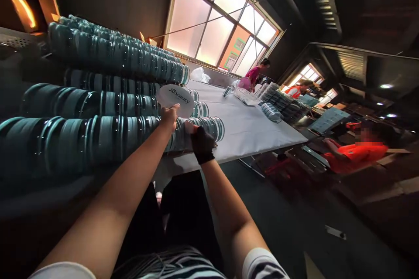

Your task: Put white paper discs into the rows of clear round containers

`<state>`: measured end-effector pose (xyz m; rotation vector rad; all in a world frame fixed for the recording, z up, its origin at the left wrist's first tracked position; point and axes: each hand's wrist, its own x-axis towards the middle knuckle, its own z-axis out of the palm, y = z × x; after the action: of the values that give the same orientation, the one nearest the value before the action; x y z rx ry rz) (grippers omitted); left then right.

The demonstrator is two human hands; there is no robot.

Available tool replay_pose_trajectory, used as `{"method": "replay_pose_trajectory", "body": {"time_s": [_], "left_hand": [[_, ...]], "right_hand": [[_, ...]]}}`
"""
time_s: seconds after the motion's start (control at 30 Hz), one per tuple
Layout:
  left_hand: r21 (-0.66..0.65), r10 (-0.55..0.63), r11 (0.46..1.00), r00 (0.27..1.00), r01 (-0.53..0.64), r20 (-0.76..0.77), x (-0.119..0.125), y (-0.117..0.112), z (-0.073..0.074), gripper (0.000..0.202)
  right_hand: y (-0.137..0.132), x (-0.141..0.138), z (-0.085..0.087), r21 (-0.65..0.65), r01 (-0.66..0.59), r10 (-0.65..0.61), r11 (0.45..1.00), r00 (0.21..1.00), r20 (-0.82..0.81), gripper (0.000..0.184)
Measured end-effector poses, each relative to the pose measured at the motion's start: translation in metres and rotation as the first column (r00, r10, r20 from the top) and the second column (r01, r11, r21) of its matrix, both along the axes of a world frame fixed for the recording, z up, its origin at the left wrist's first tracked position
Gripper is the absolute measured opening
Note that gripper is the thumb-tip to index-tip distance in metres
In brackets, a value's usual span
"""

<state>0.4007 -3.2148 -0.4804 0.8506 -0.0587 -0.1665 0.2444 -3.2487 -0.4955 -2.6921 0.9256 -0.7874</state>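
My left hand [170,116] grips the lower edge of a round white disc [178,98], with its thumb over the face, where dark lettering ends in "beauty". The disc is held up in front of the stacked rows of glassware. My right hand [202,141] wears a black glove that leaves the fingertips bare. Its fingers are curled against the front row of round glass pieces [109,135], near that row's right end. What lies inside those fingers is hidden.
More glass rows [114,54] are stacked at the back left. A white-covered table [255,133] extends rightward, bearing a white basket [247,96] and more stacked glassware [271,112]. A person in orange [358,157] sits at right; other people work farther back, beyond the table.
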Motion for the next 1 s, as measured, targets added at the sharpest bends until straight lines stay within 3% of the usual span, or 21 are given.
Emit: {"method": "replay_pose_trajectory", "body": {"time_s": [0.1,0.27,0.43,0.53,0.7,0.87,1.0], "left_hand": [[-0.021,0.004,1.0,1.0,-0.004,-0.016,-0.001,0.001,0.001,0.031],[-0.011,-0.018,1.0,1.0,0.018,-0.005,-0.006,0.006,0.005,0.031],[-0.049,-0.026,0.998,1.0,0.026,-0.007,-0.013,0.011,0.013,0.038],[-0.028,-0.018,0.999,1.0,0.017,-0.023,-0.015,0.012,0.014,0.04],[-0.002,-0.008,1.0,0.999,0.008,-0.054,-0.02,0.014,0.015,0.034],[0.033,0.028,0.999,0.999,-0.026,-0.046,-0.026,0.016,0.016,0.036],[0.022,0.009,1.0,1.0,-0.009,0.01,-0.024,0.017,0.009,0.033]], "right_hand": [[0.008,0.0,0.0,0.061,-0.081,0.081,0.995,0.997,-0.007,0.033],[0.005,-0.023,-0.001,0.138,-0.004,0.007,0.99,1.0,-0.024,0.025],[-0.003,0.0,-0.003,0.148,-0.089,0.111,0.985,0.983,-0.147,0.021],[-0.003,0.014,-0.008,0.092,-0.112,0.129,0.989,0.97,-0.208,0.029],[-0.006,-0.001,-0.029,-0.024,-0.26,0.243,0.965,0.927,-0.287,0.025],[-0.014,-0.009,-0.042,0.076,-0.259,0.269,0.963,0.936,-0.228,0.023],[-0.018,-0.01,-0.038,0.159,-0.29,0.322,0.944,0.912,-0.252,0.025]]}}
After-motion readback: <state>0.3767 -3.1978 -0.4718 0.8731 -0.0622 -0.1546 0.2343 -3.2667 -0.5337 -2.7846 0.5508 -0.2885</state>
